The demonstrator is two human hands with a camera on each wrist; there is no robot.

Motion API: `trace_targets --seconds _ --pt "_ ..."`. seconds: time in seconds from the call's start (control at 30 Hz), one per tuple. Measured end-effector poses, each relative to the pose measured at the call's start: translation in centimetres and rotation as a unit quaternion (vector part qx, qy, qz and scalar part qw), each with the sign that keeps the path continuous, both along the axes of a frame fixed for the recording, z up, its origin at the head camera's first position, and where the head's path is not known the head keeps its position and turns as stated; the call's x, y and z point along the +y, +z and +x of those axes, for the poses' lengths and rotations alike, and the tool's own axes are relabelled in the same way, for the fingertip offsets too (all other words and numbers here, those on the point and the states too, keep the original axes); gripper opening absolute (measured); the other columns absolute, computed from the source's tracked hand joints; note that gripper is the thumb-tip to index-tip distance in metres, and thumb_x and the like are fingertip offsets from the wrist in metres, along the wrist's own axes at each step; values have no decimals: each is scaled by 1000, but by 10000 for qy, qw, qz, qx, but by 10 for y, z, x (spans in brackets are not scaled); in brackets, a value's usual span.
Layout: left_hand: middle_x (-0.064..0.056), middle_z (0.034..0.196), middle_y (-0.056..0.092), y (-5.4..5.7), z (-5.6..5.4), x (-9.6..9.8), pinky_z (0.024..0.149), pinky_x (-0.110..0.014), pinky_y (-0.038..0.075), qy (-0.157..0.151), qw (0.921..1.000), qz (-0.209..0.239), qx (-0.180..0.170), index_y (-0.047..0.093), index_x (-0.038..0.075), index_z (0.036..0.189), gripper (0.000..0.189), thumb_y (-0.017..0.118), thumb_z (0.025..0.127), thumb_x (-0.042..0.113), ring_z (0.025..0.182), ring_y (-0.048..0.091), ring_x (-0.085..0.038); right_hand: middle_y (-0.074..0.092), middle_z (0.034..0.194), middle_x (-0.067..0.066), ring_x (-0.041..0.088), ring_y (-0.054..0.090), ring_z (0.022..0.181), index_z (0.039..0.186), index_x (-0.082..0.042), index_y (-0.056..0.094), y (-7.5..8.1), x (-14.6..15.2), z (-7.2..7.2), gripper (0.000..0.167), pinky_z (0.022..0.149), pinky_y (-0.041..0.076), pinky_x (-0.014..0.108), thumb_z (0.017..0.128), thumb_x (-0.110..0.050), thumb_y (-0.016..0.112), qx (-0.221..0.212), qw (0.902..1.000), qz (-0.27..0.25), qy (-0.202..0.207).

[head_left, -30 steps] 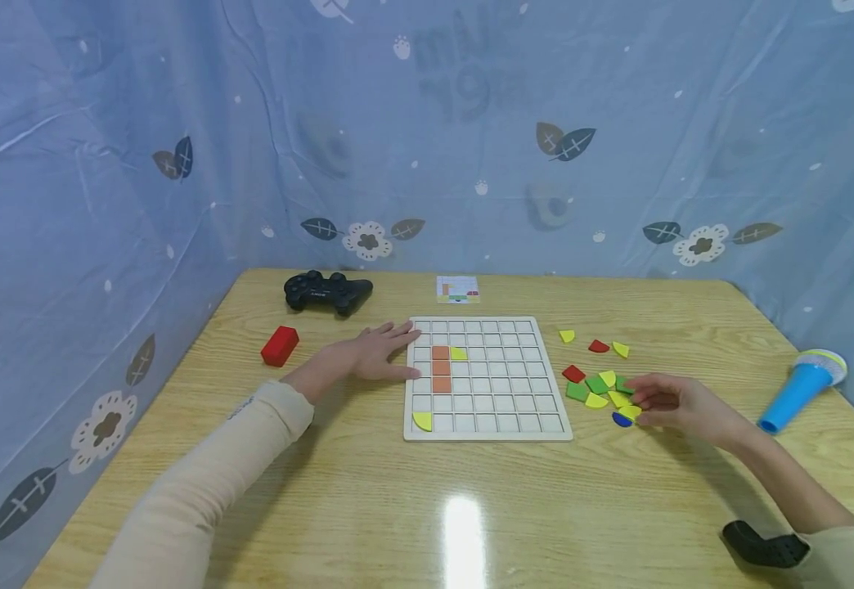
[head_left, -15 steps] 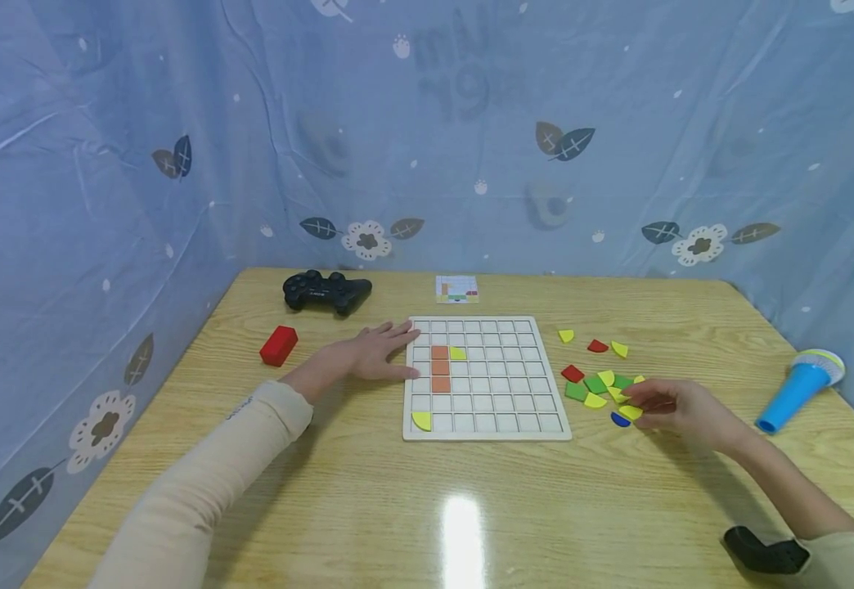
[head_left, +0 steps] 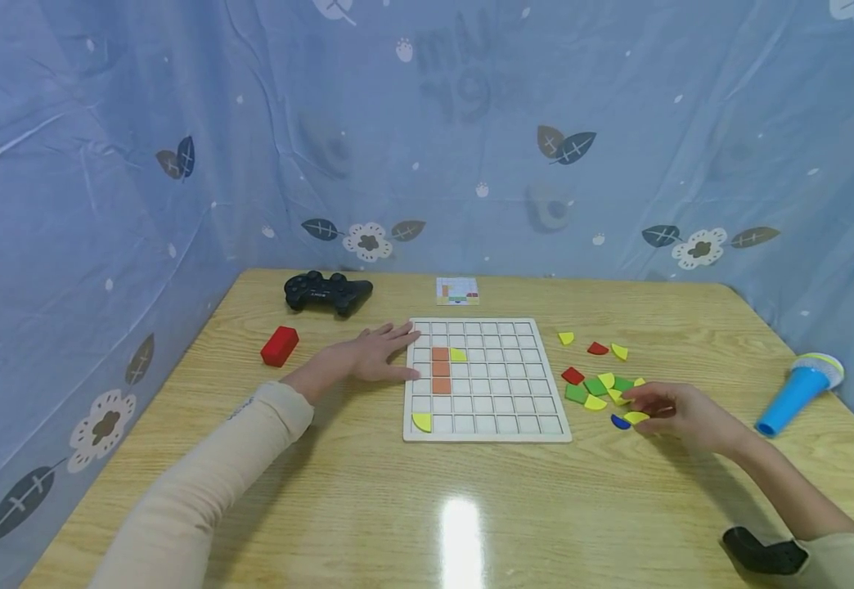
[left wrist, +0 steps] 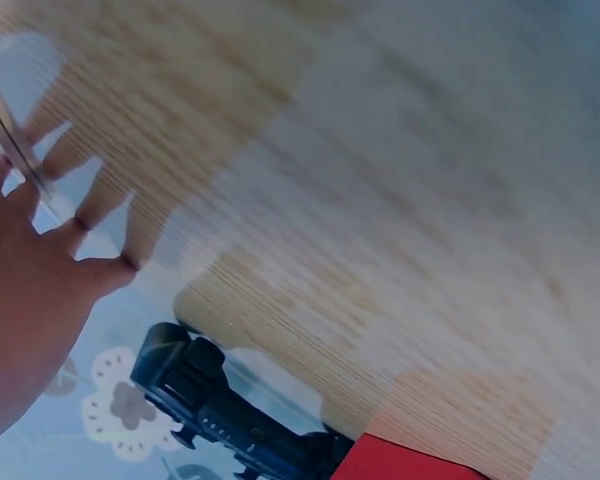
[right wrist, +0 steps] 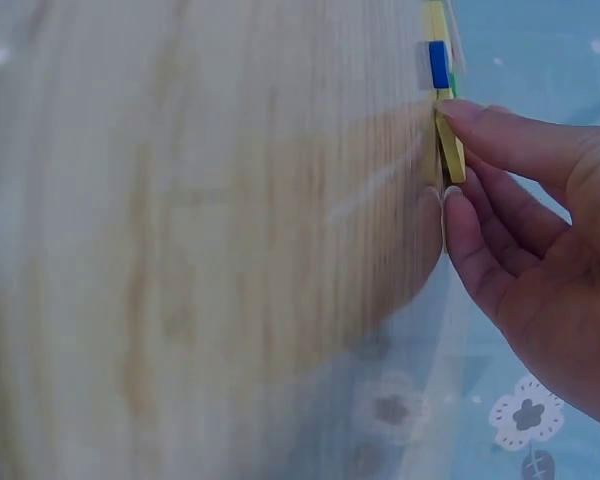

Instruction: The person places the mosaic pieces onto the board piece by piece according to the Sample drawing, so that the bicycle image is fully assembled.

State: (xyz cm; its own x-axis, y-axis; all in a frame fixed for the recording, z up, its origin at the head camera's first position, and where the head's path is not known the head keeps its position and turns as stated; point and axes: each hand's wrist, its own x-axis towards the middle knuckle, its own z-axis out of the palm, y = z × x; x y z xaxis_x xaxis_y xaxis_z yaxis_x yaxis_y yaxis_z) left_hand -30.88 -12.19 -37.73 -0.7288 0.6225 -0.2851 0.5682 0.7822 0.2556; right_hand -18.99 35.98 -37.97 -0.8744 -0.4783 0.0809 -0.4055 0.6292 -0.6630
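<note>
My left hand [head_left: 379, 353] rests with spread, straight fingers at the left edge of a white grid board [head_left: 496, 384]. On the board sit orange square tiles [head_left: 441, 370] in a column, a yellow tile [head_left: 458, 355] beside their top and a yellow quarter-circle tile [head_left: 422, 422] in the lower left corner. To the right of the board, my right hand [head_left: 685, 415] pinches a yellow quarter-circle tile [right wrist: 448, 150] between thumb and fingers, its edge tilted up. A blue rounded tile [head_left: 620, 422] lies just left of it. Beyond the fingertips, green tiles [head_left: 575, 393] mix with yellow ones.
Red tiles [head_left: 573, 375] and loose yellow tiles [head_left: 566, 338] lie right of the board. A small pattern card [head_left: 457, 290] is behind it. A game controller [head_left: 327, 292] and red block [head_left: 280, 346] stand left; a blue toy microphone [head_left: 800, 395] lies far right.
My right fingers have closed on a yellow tile at the near side of the pile and drawn it slightly right, off the blue tile. The left hand has stayed in place.
</note>
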Motion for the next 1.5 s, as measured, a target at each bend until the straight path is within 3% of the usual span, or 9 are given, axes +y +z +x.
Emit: trace_targets --seconds 0.27,0.47,0.63,0.77,0.93,1.17,1.5 --pt "-2 159 -3 0 0 0 111 -57 3 -5 10000 3 -14 7 22 155 85 43 92 64 143 0 -31 58 91 5 9 54 73 116 9 60 -2 6 0 35 57 45 26 85 -3 70 -108 9997 -145 -178" --pt "-2 159 -3 0 0 1 111 -57 3 -10 10000 -10 -34 7 22 155 84 43 92 64 143 0 -31 62 94 5 6 57 78 108 3 64 1 5 -3 25 63 50 24 87 -8 70 -89 9984 132 -536" --pt "-2 159 -4 2 1 0 110 -57 3 -15 10000 -30 -56 7 22 155 83 43 93 63 143 -1 -31 63 101 11 11 61 82 111 3 65 9 -3 -9 26 65 53 28 90 -12 67 -497 9958 172 -752" --pt "-1 159 -4 3 1 0 111 -56 3 17 10000 -45 -88 6 23 155 84 43 92 65 143 -1 -31 64 108 17 11 63 88 119 8 61 16 -13 -13 34 70 54 28 92 -13 64 -750 9950 -57 -663" --pt "0 159 -4 3 1 1 111 -55 2 51 9998 -59 -170 5 24 155 85 41 91 66 143 -2 -31 67 103 18 16 67 87 123 13 56 20 -33 -22 43 73 55 30 92 -16 66 -1441 9858 -676 -526" --pt "0 159 -3 0 1 1 111 -55 2 19 9999 -12 -145 5 23 155 83 42 93 64 143 -1 -32 69 98 14 24 68 88 113 11 62 17 -71 -39 35 76 55 33 90 -15 68 -1853 9782 -911 -212" --pt "0 159 -3 -1 0 0 111 -55 2 21 9999 -7 -107 4 23 155 84 42 92 64 143 -1 -31 70 98 12 23 68 88 112 9 65 12 -134 -57 31 77 55 34 89 -13 69 -2304 9642 -1310 59"
